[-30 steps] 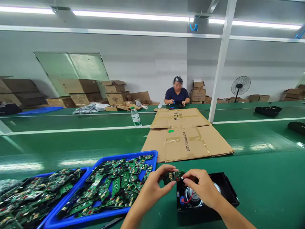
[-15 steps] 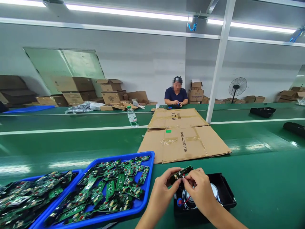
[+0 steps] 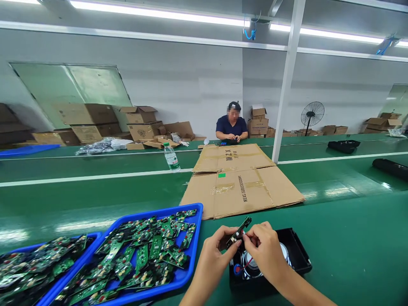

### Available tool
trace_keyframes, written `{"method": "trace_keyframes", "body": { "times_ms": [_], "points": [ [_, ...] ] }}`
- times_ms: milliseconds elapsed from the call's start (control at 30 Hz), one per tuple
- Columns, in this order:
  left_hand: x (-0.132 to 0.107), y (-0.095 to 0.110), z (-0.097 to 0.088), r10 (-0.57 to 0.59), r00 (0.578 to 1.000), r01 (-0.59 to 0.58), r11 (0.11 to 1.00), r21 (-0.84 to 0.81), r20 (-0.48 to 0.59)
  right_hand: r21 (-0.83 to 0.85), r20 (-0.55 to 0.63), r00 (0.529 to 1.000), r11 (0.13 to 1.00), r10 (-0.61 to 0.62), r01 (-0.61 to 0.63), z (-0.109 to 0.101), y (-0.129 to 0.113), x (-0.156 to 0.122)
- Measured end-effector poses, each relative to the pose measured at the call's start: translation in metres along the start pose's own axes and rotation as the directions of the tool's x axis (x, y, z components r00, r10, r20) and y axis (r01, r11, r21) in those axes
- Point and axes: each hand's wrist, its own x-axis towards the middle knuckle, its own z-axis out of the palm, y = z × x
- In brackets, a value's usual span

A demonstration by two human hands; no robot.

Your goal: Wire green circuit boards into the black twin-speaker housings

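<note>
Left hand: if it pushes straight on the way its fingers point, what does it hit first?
The right hand, probably. The left hand pinches the board, fingers aimed forward-right, and the right hand grips that board just beyond, over the black case.

A white wall (image 3: pixel 178 85) closes the far side, with a pale green window (image 3: pixel 79 85) set in it on the left. Light tubes (image 3: pixel 153 12) run across the ceiling, and a white post (image 3: pixel 283 85) rises from among the benches. Long green benches (image 3: pixel 79 191) with white stripes stretch from side to side, their tops glossy. Flattened cardboard (image 3: pixel 242 187) lies across the middle, with a water bottle (image 3: pixel 171 157) just left of it. Cartons (image 3: pixel 86 123) are stacked along the wall, with more near a standing fan (image 3: pixel 312 114). A person (image 3: pixel 231 125) in a dark shirt sits at the far bench. Black bags (image 3: pixel 344 145) lie on the right.
</note>
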Motion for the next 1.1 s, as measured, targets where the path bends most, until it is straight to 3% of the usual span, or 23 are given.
{"method": "trace_keyframes", "body": {
  "times_ms": [233,467,733,1100],
  "points": [
    [0.0005,0.0081,-0.0008,-0.018,1.0,0.019,1.0,-0.012,0.023,-0.022,0.012,0.988,0.988,-0.154,0.154,-0.0026,0.0004,0.0029],
    [0.0004,0.0085,0.0,-0.051,0.996,0.065,0.98,-0.186,0.077,-0.039,-0.008,0.997,0.996,-0.078,0.078,-0.0003,0.0018,0.0011],
    [0.0007,0.0101,-0.0038,-0.065,0.989,0.098,0.961,-0.259,0.132,-0.092,-0.048,0.97,0.968,-0.239,0.234,-0.0029,-0.003,0.0017],
    [-0.0023,0.0087,-0.0045,-0.023,0.99,0.065,0.95,-0.305,0.136,-0.17,-0.081,0.951,0.944,-0.3,0.283,-0.0085,-0.008,-0.0001]
  ]
}}
